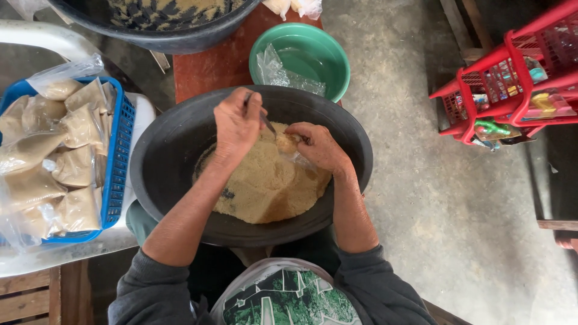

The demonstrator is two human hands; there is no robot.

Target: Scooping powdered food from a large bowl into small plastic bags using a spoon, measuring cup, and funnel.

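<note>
Left grip (238, 123) over black basin (162, 156), perhaps concrete floor (433, 180).

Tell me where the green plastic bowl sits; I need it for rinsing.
In the head view, the green plastic bowl sits at top centre on the red-brown table, just beyond the big black basin of tan grain.

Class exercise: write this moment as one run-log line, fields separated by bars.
left hand: holds thin metal spoon | right hand: holds small clear plastic bag | under both: wide black plastic basin of tan grains
</note>
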